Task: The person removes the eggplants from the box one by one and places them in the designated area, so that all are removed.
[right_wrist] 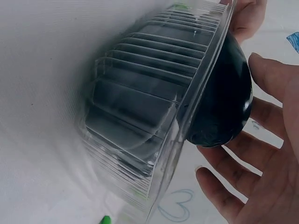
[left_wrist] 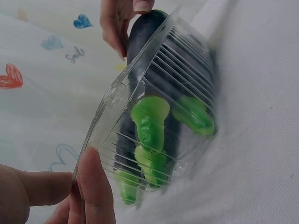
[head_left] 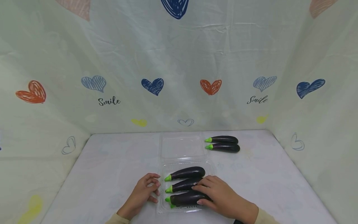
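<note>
A clear plastic clamshell container (head_left: 161,209) lies open, its lid (head_left: 183,147) folded back flat. Dark eggplants with green stems lie in its base, a far one (head_left: 188,172), a middle one (head_left: 183,185) and a near one (head_left: 185,198). Another green stem (head_left: 172,206) peeks out beneath the near eggplant. At the left side, my left hand (head_left: 142,193) pinches the container's rim (left_wrist: 105,109) between thumb and finger. My right hand (head_left: 226,197) holds the round end of the near eggplant, thumb on one side and fingers on the other, as the right wrist view shows.
Two more eggplants, a back one (head_left: 225,139) and a front one (head_left: 226,147), lie side by side right of the lid. A white cloth covers the table (head_left: 117,161). Behind and at both sides hangs a curtain (head_left: 179,56) printed with hearts.
</note>
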Tool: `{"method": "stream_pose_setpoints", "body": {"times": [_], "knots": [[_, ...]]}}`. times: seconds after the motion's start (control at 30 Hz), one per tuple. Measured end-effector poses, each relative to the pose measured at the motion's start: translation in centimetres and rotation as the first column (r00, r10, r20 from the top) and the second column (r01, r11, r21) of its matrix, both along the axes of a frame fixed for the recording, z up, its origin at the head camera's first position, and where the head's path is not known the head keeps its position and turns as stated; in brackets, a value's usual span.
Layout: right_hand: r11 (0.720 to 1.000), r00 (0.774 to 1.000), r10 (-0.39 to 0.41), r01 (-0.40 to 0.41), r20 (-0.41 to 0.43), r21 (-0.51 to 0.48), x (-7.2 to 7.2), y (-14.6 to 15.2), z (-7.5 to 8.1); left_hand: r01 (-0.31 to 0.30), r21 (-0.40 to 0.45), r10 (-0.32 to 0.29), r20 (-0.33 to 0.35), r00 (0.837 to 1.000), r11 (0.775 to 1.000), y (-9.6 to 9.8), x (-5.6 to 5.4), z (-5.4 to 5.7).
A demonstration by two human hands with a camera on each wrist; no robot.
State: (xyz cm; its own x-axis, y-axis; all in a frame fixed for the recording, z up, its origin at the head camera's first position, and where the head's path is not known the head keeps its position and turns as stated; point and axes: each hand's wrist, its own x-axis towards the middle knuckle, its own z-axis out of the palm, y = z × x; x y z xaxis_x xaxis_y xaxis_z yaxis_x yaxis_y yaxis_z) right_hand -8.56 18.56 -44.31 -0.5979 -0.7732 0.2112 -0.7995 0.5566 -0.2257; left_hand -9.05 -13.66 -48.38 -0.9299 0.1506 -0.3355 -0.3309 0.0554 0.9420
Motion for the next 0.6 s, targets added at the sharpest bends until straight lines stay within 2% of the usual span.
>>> {"method": "stream_pose_setpoints", "body": {"times": [0.1,0.3,0.6], "knots": [[1.0,0.999,-0.007,0.006,0.033,0.031,0.06,-0.04,0.13,-0.002,-0.004,0.002,0.003,1.0,1.0,0.0,0.0,0.03],[0.999,1.0,0.01,-0.01,0.002,0.041,0.19,-0.03,-0.02,-0.007,-0.003,0.007,0.0,1.0,1.0,0.1,0.02,0.03],[0.999,1.0,0.014,-0.014,0.002,0.041,0.19,-0.04,-0.16,-0.015,-0.01,0.015,0.004,1.0,1.0,0.1,-0.05,-0.17]]}}
